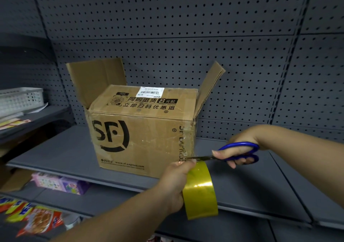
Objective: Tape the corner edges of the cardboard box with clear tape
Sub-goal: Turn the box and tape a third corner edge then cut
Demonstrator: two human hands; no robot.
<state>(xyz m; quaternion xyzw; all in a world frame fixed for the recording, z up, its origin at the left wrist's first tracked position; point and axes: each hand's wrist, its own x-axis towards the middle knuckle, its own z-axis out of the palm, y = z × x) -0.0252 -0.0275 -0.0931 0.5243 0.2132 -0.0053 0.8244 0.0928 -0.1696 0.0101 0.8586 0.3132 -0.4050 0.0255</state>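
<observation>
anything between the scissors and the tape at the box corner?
Nothing visible. The scissors in the right hand have their blades at the box front right corner, just above the tape roll that the left hand grips.

I see the brown SF cardboard box [141, 130] upright, two flaps raised, just beyond my left grip [175, 184], which holds the yellowish tape roll [200, 191].

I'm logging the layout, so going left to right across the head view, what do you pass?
White basket → cardboard box → tape roll gripped by the left hand → scissors held by the right hand.
</observation>
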